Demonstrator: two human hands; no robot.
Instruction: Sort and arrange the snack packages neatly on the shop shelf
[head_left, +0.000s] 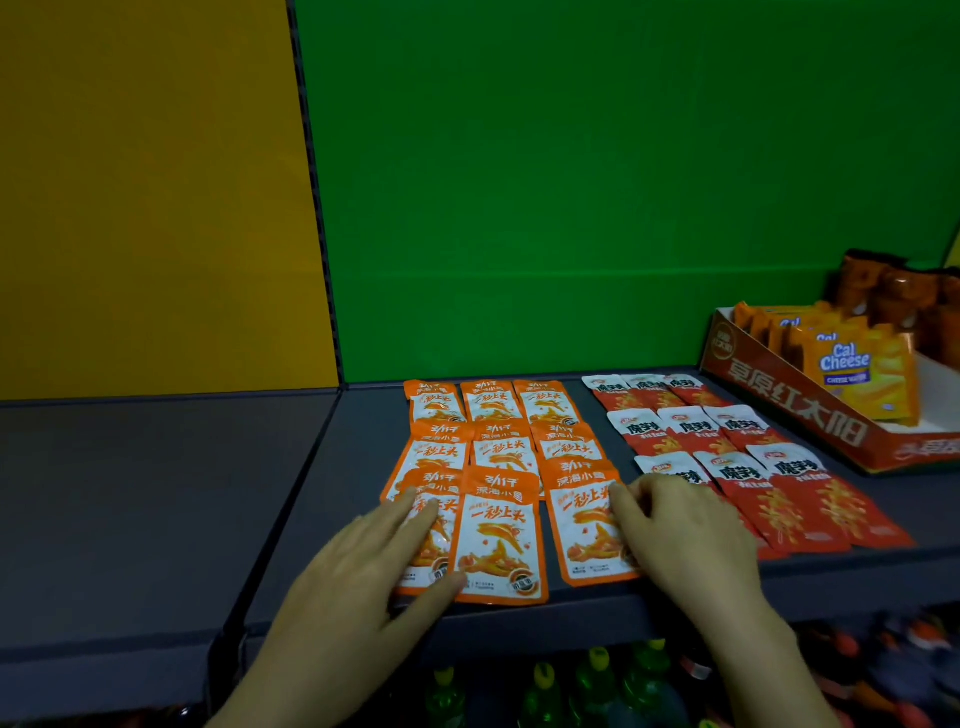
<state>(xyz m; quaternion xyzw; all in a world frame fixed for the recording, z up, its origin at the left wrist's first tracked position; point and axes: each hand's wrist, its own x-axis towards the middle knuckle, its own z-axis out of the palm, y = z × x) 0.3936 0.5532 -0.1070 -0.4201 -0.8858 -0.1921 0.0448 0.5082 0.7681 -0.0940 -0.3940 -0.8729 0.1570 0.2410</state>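
Several orange snack packets (500, 535) lie flat in rows on the dark grey shelf (332, 467), overlapping front to back. To their right, several red packets (810, 499) lie in similar rows. My left hand (363, 571) rests with straight fingers on the front-left orange packet (423, 545). My right hand (691, 535) lies on the right edge of the front-right orange packet (587, 530), fingertips touching it, and covers part of a red packet.
A red cardboard display box (800, 410) with Cal Cheese wafer packs (852, 369) stands at the right, darker orange bags (893, 291) behind it. The back wall is green (571, 182) and yellow (145, 197). Bottles (597, 686) fill the shelf below.
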